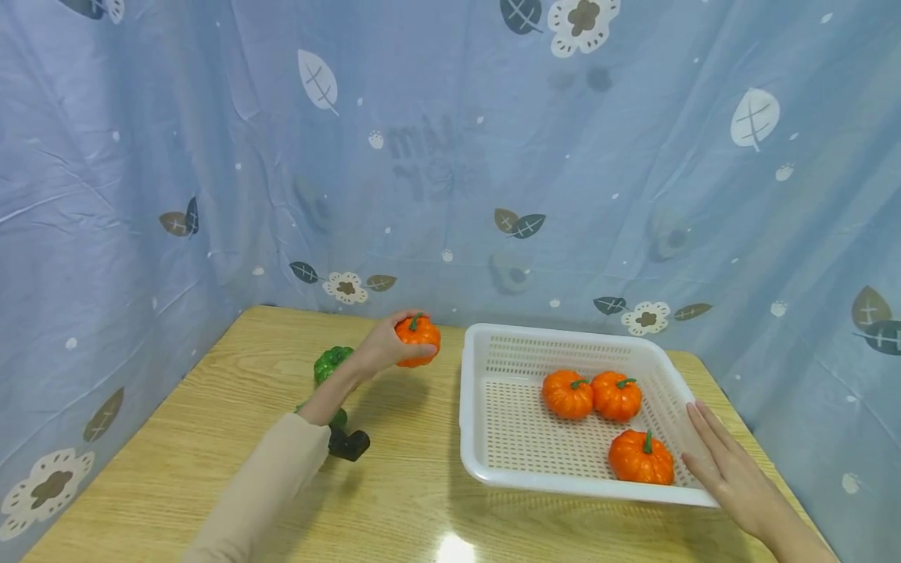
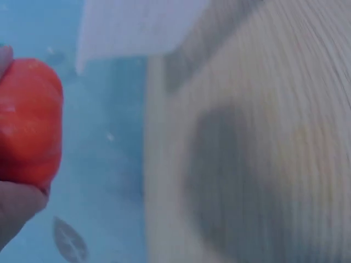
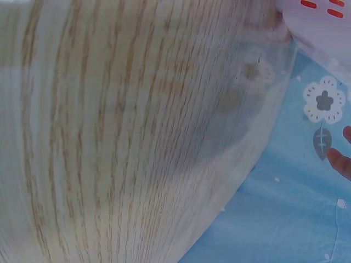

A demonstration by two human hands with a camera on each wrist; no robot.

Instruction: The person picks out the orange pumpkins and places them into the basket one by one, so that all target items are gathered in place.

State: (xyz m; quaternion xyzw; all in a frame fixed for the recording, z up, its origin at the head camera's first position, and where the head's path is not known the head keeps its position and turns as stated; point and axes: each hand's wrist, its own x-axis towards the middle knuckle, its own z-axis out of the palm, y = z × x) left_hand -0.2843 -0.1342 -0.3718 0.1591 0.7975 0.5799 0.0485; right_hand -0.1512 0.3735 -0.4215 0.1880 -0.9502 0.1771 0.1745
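Observation:
My left hand (image 1: 382,347) grips a small orange pumpkin (image 1: 425,335) with a green stem, raised over the table left of the white basket. In the left wrist view the same pumpkin (image 2: 30,123) sits between thumb and fingers at the left edge. Three more orange pumpkins lie in the basket (image 1: 473,438): two side by side (image 1: 565,396) (image 1: 616,397) and one near the front right (image 1: 639,458). My right hand (image 1: 735,473), fingers extended, is at the basket's right rim. Only its fingertips (image 3: 341,163) show in the right wrist view.
Left on the wooden table (image 1: 239,375), a green vegetable-like piece (image 1: 331,363) and a dark, glossy piece (image 1: 349,445) lie beside my left forearm; another green piece (image 1: 339,418) is mostly hidden beneath it. A blue patterned curtain (image 1: 436,156) hangs behind the table and along its sides.

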